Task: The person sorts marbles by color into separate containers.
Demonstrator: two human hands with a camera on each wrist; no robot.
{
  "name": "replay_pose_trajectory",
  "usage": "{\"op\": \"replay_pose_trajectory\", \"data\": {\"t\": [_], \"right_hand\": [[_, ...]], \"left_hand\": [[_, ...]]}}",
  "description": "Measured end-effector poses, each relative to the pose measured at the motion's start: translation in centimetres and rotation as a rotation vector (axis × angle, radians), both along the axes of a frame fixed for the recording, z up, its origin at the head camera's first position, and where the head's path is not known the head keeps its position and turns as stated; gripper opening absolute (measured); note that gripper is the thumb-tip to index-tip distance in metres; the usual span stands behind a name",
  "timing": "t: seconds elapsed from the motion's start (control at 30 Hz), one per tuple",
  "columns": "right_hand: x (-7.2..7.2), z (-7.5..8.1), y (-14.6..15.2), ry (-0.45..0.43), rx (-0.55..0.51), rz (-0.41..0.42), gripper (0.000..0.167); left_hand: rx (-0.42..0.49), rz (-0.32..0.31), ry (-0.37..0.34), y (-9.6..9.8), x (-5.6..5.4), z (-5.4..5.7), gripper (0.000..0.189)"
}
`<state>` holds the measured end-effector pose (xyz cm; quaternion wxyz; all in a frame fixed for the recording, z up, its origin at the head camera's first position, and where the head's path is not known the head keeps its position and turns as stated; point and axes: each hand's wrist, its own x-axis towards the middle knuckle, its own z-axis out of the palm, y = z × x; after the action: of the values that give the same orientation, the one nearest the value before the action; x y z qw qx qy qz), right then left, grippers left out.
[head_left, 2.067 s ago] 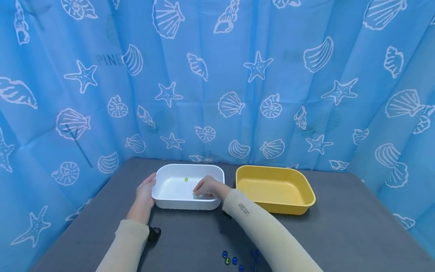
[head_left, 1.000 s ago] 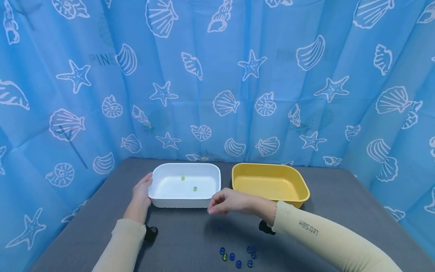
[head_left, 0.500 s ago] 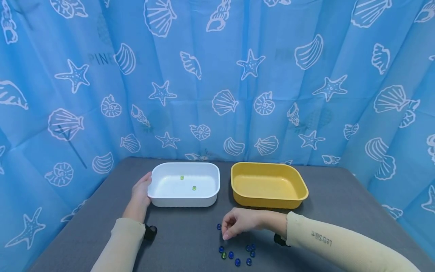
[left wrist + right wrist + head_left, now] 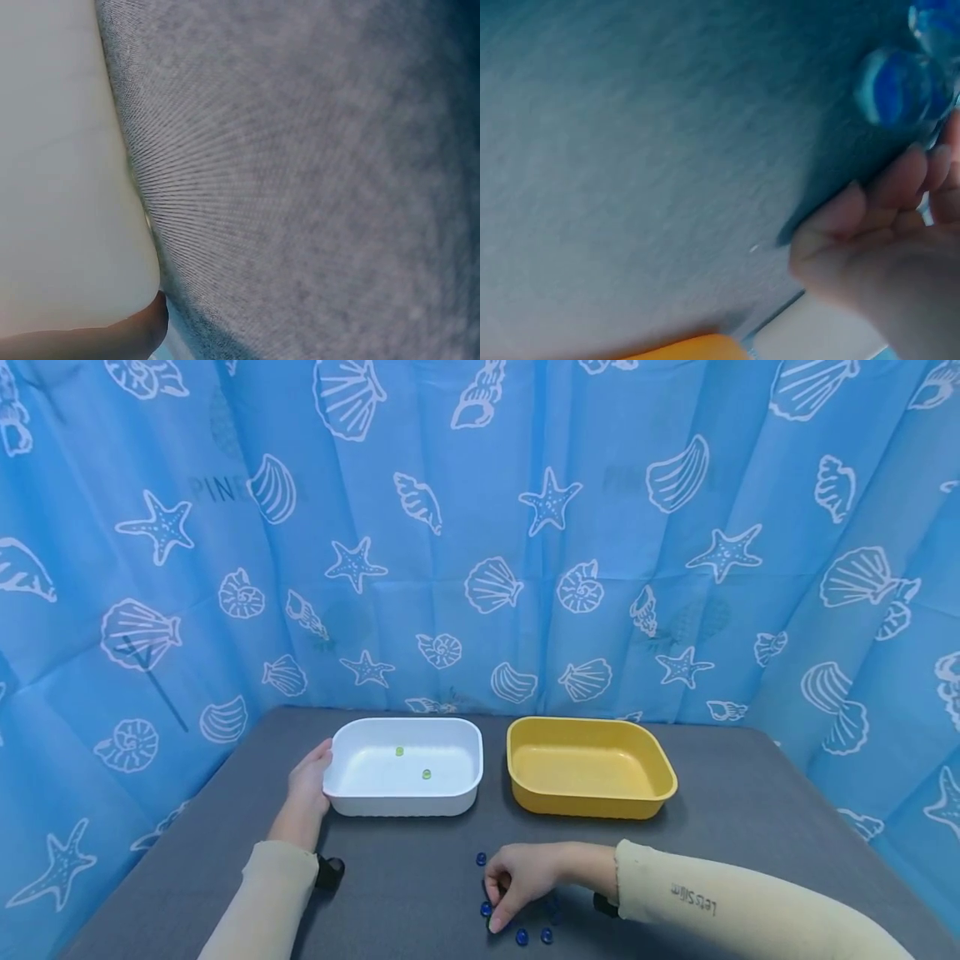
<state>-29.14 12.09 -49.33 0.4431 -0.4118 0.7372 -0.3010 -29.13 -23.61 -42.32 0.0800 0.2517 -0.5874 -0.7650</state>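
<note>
Resting against the left end of the white tray (image 4: 341,793), your left hand (image 4: 309,789) lies with its fingers fairly straight along the wall, steadying it rather than clasping it; the left wrist view shows only a fingertip at the tray's corner and the grey table (image 4: 420,868). Two green beads (image 4: 425,773) lie in that tray, well apart from the yellow tray (image 4: 592,806), which stands just beside it and holds nothing visible.

Nearer you, your right hand (image 4: 517,878) is down on the table among the blue beads (image 4: 521,936), fingers curled toward one at its fingertips. Whether it already pinches a bead I cannot tell: the head view hides the fingertips, and the right wrist view (image 4: 877,247) is blurred, showing a blue bead (image 4: 896,94) just beyond the fingers.

The risk, as I judge it, is in those round, smooth beads. A glancing touch could send one rolling toward the near table edge, or knock its neighbours apart. A shallow pinch may let the bead slip out on the lift.
</note>
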Motion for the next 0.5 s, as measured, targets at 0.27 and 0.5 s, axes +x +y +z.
{"op": "replay_pose_trajectory", "data": {"t": [0.27, 0.5], "right_hand": [[1.1, 0.4, -1.0, 0.181, 0.097, -0.049, 0.029], [1.2, 0.4, -1.0, 0.124, 0.095, -0.061, 0.025]], "left_hand": [[0.004, -0.001, -0.005, -1.6, -1.9, -2.2, 0.044], [0.017, 0.004, -0.018, -1.6, -1.8, -2.2, 0.044]]}}
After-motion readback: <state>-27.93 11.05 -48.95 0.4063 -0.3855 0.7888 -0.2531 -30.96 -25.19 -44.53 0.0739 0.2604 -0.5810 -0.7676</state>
